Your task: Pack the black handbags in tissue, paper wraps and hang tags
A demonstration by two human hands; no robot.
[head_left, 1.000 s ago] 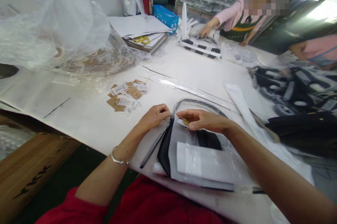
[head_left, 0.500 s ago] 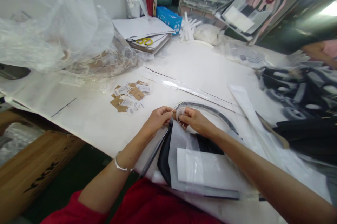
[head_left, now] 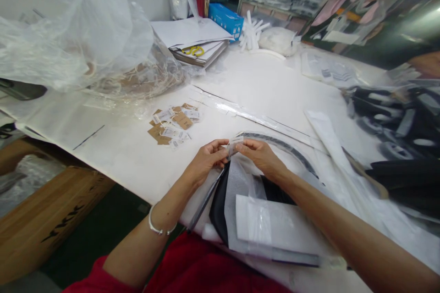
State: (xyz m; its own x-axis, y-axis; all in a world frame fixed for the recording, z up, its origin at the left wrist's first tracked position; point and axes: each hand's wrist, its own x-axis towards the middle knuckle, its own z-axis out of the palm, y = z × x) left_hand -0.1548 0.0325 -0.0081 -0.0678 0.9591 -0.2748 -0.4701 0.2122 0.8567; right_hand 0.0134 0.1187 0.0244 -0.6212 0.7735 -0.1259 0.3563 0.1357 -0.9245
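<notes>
My left hand (head_left: 206, 161) and my right hand (head_left: 260, 154) meet above the near part of the white table (head_left: 113, 146). Both pinch a small white tag (head_left: 234, 146) between their fingertips. Under them lies a black bag (head_left: 220, 201) wrapped in white tissue and clear plastic, its dark curved strap (head_left: 282, 146) arching away to the right. A silver bangle sits on my left wrist. A small heap of brown and white tags (head_left: 173, 124) lies on the table just left of my hands.
A big clear plastic sack (head_left: 68, 31) fills the far left. Papers with yellow scissors (head_left: 193, 50) and a blue box (head_left: 226, 19) stand at the back. Black bags in plastic (head_left: 395, 118) pile up at the right. Another person (head_left: 343, 4) stands behind the table. A cardboard box (head_left: 44, 219) sits lower left.
My hands have drawn together and lifted the small tag slightly above the bag. The person at the back has picked up the striped item and moved it away.
</notes>
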